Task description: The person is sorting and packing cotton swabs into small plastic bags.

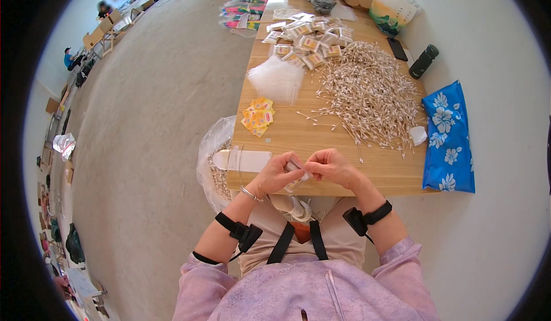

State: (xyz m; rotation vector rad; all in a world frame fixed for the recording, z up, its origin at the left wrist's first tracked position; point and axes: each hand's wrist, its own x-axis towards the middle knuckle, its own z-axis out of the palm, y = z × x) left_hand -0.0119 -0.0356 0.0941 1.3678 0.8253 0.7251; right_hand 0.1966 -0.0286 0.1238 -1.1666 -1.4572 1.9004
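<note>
Near the front edge of the wooden table, my left hand [272,176] grips a small clear zip bag [295,181]. My right hand [334,167] pinches the bag's upper edge, its fingers closed close beside those of the left. What the bag holds is mostly covered by my fingers. Beyond my hands spreads a big heap of loose cotton swabs [370,94]. A stack of flat clear bags [276,79] and a pile of yellow-and-orange cards [258,116] lie on the left side. A white card-like strip [252,161] rests beside my left hand.
Several filled packets [310,43] are piled toward the back. Along the right stand a dark bottle [423,61], a phone [397,49] and a blue flowered pouch [447,140]. A large plastic sack [205,149] of swabs is below the table's left edge.
</note>
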